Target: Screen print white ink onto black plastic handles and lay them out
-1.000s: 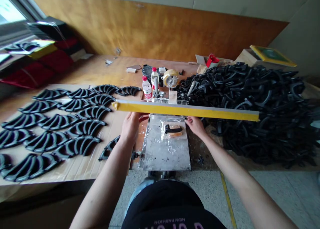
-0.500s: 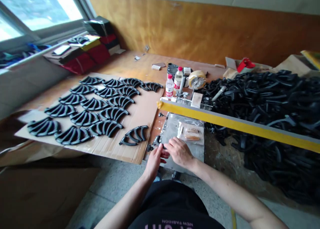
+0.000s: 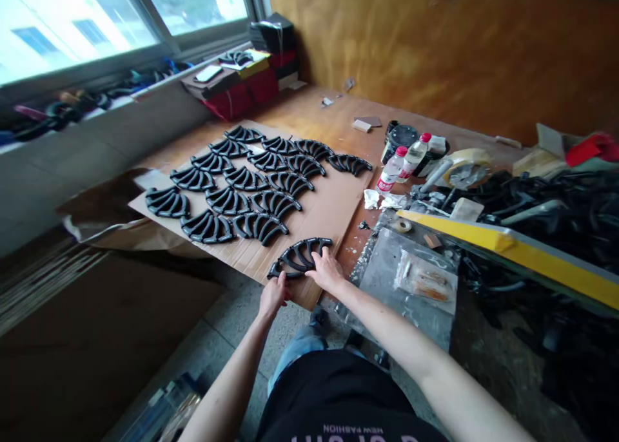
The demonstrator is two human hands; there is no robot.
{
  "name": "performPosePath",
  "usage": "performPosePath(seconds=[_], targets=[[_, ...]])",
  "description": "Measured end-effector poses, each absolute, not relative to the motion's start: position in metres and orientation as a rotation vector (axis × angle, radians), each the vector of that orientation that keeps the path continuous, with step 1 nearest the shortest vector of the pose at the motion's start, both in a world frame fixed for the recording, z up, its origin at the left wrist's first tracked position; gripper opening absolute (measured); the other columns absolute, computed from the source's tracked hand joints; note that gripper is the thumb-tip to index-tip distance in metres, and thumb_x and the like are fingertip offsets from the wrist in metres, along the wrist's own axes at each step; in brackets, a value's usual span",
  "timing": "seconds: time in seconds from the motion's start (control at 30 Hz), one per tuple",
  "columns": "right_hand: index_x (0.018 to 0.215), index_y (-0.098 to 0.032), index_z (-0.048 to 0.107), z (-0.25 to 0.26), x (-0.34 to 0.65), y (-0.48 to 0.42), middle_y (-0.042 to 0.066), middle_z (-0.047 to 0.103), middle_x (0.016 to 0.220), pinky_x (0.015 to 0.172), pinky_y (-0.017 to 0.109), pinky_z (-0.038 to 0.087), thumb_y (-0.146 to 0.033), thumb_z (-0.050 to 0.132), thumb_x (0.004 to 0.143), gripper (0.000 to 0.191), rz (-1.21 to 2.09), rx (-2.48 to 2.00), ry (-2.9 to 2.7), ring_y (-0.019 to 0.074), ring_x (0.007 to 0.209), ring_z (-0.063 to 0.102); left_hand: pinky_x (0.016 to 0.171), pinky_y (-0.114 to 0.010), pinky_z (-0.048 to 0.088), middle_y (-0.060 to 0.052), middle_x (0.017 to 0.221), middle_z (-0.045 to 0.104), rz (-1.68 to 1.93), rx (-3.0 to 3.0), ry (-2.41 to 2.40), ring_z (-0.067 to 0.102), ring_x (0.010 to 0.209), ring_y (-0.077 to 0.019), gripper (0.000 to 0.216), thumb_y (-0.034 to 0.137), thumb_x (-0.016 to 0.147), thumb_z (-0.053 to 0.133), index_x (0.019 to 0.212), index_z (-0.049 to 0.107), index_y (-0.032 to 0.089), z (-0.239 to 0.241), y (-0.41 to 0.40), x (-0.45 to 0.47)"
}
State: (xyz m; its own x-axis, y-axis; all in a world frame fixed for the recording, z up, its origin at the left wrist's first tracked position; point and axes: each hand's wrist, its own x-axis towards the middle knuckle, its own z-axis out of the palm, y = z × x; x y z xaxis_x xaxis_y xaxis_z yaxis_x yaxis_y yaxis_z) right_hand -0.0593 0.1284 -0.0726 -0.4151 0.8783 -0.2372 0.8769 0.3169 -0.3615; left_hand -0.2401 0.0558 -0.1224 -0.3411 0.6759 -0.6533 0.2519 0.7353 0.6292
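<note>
A small fan of curved black bars (image 3: 296,256), glossy and handle-like, lies near the front edge of the cardboard sheet (image 3: 333,203). My left hand (image 3: 275,295) is closed at the fan's near left end, thumb and fingers pinching the tip of the nearest bar. At the fan's right side, my right hand (image 3: 327,273) has its fingers closed round a bar, whose lower part it hides. Farther back on the cardboard, several fuller fans of the same bars (image 3: 207,228) lie in staggered rows.
Right of the cardboard is a grey metal plate (image 3: 382,274) carrying a plastic bag (image 3: 425,278). A yellow-edged beam (image 3: 532,255) crosses before a heap of black bars (image 3: 580,203). Two red-capped bottles (image 3: 391,171) stand behind, beside a tape roll (image 3: 467,168).
Both hands have moved left from above the metal plate to the small fan on the cardboard. An added bar now lies in that fan. The view has turned left.
</note>
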Motion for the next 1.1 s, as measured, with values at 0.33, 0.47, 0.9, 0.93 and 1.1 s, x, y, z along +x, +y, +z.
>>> performPosePath(seconds=[0.33,0.47,0.9,0.93,1.1], targets=[[0.130,-0.029,0.052,-0.071,-0.093,0.117,0.010,0.043,0.141,0.094,0.046,0.043,-0.043,0.068,0.084,0.050,0.547,-1.565,-2.725,0.0308,0.124,0.040,0.043,-0.024,0.045,-0.004,0.058,0.065,0.555,0.647,1.795,0.059,0.044,-0.0140,0.043,0.049,0.095,0.030,0.082,0.055,0.017,-0.129,0.061,-0.242],[0.128,-0.028,0.054,-0.079,-0.115,0.113,0.010,0.045,0.141,0.097,0.055,0.037,-0.041,0.064,0.086,0.046,0.604,-1.702,-2.729,0.0351,0.129,0.034,0.044,-0.024,0.046,-0.003,0.058,0.064,0.582,0.612,1.765,0.058,0.043,-0.0131,0.040,0.048,0.095,0.031,0.080,0.053,0.018,-0.129,0.060,-0.242],[0.119,-0.027,0.061,-0.068,-0.087,0.224,0.007,0.056,0.126,0.091,0.044,0.041,-0.039,0.065,0.084,0.037,0.559,-1.943,-2.261,0.0285,0.116,0.044,0.071,-0.030,0.050,-0.005,0.087,0.071,0.758,1.183,1.719,0.068,0.078,-0.0187,0.045,0.048,0.093,0.041,0.127,0.051,0.020,-0.113,0.141,-0.224],[0.119,-0.027,0.061,-0.065,-0.082,0.246,0.007,0.056,0.127,0.091,0.043,0.041,-0.042,0.065,0.085,0.038,0.543,-1.989,-2.196,0.0284,0.116,0.045,0.074,-0.031,0.050,-0.006,0.089,0.071,0.734,1.308,1.768,0.068,0.081,-0.0195,0.044,0.046,0.094,0.039,0.126,0.053,0.020,-0.114,0.151,-0.223],[0.119,-0.026,0.061,-0.064,-0.066,0.343,0.008,0.055,0.127,0.089,0.046,0.042,-0.045,0.065,0.084,0.040,0.463,-2.219,-1.978,0.0309,0.117,0.044,0.088,-0.031,0.046,-0.011,0.103,0.072,0.667,1.761,1.896,0.066,0.098,-0.0219,0.038,0.039,0.097,0.036,0.110,0.064,0.019,-0.131,0.170,-0.223]])
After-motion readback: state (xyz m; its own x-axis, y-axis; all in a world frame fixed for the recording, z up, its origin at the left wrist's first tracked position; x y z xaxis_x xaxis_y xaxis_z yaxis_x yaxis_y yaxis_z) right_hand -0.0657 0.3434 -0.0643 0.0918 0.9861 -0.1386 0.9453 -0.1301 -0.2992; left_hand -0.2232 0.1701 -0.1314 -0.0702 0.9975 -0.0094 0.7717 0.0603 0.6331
